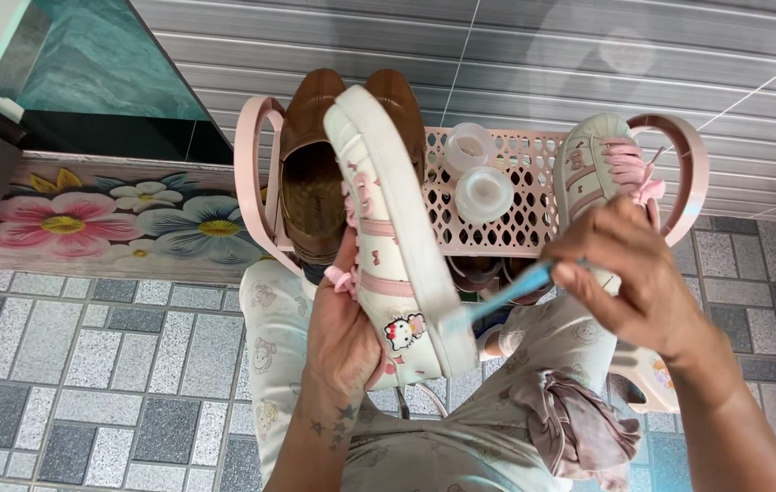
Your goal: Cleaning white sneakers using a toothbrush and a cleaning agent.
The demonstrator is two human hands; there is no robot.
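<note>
My left hand [341, 333] grips a white and pink sneaker [394, 232] with a cartoon cat on its side, held up on edge with the sole rim toward me. My right hand [629, 278] pinches a blue toothbrush [497, 298], whose head touches the sneaker's sole edge near the heel. The matching second sneaker [593, 164] with pink laces lies on the right end of a pink plastic rack [525, 214], just beyond my right hand.
A pair of brown leather shoes [313, 173] stands on the rack's left end. Two small translucent cups [482, 191] sit in the rack's middle. A flowered mat [115, 223] lies left on the tiled floor. A pinkish cloth [579, 428] lies on my lap.
</note>
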